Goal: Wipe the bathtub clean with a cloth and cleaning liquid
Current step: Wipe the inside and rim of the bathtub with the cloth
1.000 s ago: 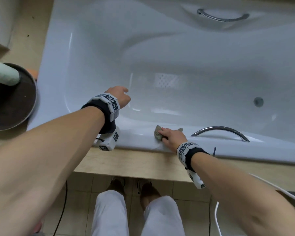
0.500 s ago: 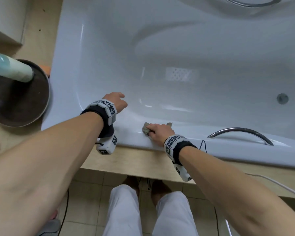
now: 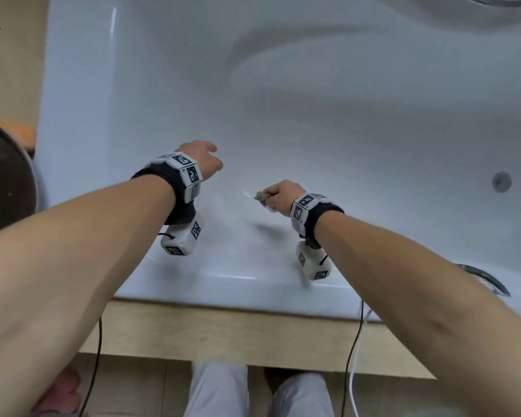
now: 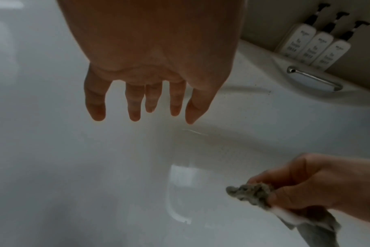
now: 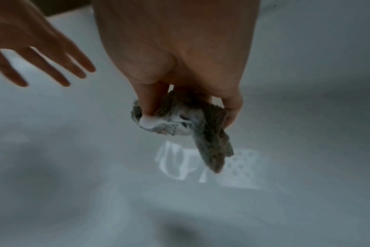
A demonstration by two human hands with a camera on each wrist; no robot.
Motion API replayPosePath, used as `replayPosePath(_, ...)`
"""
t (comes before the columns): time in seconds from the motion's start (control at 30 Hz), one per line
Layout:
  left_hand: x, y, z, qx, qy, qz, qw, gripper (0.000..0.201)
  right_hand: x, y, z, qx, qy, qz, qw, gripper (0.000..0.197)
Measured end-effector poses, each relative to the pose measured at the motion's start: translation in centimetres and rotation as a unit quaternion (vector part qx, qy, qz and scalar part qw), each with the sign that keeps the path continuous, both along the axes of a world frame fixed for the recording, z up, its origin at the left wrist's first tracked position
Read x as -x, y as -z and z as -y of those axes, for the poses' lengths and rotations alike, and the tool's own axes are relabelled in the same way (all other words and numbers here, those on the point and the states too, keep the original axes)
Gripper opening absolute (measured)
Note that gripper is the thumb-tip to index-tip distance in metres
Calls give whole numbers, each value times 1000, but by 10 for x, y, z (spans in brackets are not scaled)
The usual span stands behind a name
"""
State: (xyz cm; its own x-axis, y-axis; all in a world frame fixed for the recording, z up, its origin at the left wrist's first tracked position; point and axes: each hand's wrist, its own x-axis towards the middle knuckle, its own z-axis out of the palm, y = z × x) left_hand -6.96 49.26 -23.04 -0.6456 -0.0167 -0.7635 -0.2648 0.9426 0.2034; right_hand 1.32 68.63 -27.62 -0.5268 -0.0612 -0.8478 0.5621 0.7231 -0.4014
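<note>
The white bathtub (image 3: 283, 85) fills the head view, its near rim (image 3: 229, 284) below my wrists. My right hand (image 3: 278, 194) hangs over the tub's inner side and grips a small grey cloth (image 5: 192, 123) bunched in its fingers, with white foam on it; a tail of the cloth dangles down. The same grey cloth (image 4: 249, 193) shows at the lower right of the left wrist view. My left hand (image 3: 206, 159) hovers over the tub to the left, fingers (image 4: 135, 103) straight and spread, holding nothing. No cleaning liquid bottle is in view.
A metal grab handle (image 3: 484, 278) sits on the near rim at right, another handle (image 4: 315, 78) on the far rim. Three pump bottles (image 4: 310, 45) stand behind it. A drain fitting (image 3: 502, 182) is on the tub wall. A dark round bin (image 3: 6, 188) stands at left.
My right hand has lifted the cloth off the near rim and moved it out over the tub's inside. The left hand has shifted forward over the tub. The head view has tilted closer.
</note>
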Motion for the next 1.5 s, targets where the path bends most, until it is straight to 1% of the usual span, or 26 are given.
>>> replayPosePath(0.1, 18, 35, -14, -12, 14, 15, 1000, 53, 20, 30, -49, -51, 43, -2, 998, 30)
replayPosePath(0.23, 30, 80, -27, -21, 33, 46, 998, 53, 28, 78, -99, -99, 84, 27, 991, 33)
replayPosePath(0.37, 40, 119, -32, -17, 49, 66, 996, 52, 34, 125, -121, -131, 147, 32, 980, 30)
replayPosePath(0.5, 48, 154, -36, -13, 52, 84, 995, 51, 50, 166, -119, -136, 189, 13, 972, 27)
replayPosePath(0.57, 51, 167, -38, -13, 47, 84, 995, 52, 62, 182, -112, -147, 162, 7, 976, 31)
replayPosePath(0.63, 54, 179, -38, -16, 47, 86, 995, 51, 72, 197, -103, -156, 112, 4, 981, 43)
replayPosePath(0.7, 55, 189, -38, -20, 42, 94, 994, 50, 79, 211, -93, -167, 59, 1, 984, 48)
replayPosePath(0.8, 55, 198, -36, -27, 35, 101, 994, 50, 78, 227, -82, -182, 6, 8, 983, 44)
replayPosePath(0.9, 54, 205, -31, -28, 32, 104, 994, 50, 73, 243, -71, -195, 18, 17, 980, 31)
replayPosePath(0.97, 54, 207, -30, -29, 31, 107, 993, 50, 73, 249, -67, -210, 24, 21, 977, 27)
replayPosePath(1.1, 56, 210, -31, -45, 39, 105, 993, 50, 73, 250, -57, -226, 7, 49, 973, 20)
replayPosePath(1.23, 56, 207, -29, -58, 39, 103, 992, 51, 66, 243, -34, -244, -72, 110, 961, 15)
replayPosePath(1.3, 57, 206, -22, -62, 34, 107, 992, 51, 59, 243, -15, -242, -92, 129, 957, 31)
replayPosePath(1.33, 58, 205, -19, -64, 32, 109, 991, 51, 55, 242, -6, -235, -101, 135, 957, 34)
replayPosePath(1.43, 65, 199, -14, -68, 34, 110, 991, 52, 48, 241, 20, -207, -111, 153, 960, 25)
replayPosePath(1.5, 70, 195, -13, -72, 37, 109, 991, 52, 48, 237, 37, -187, -133, 165, 959, 19)
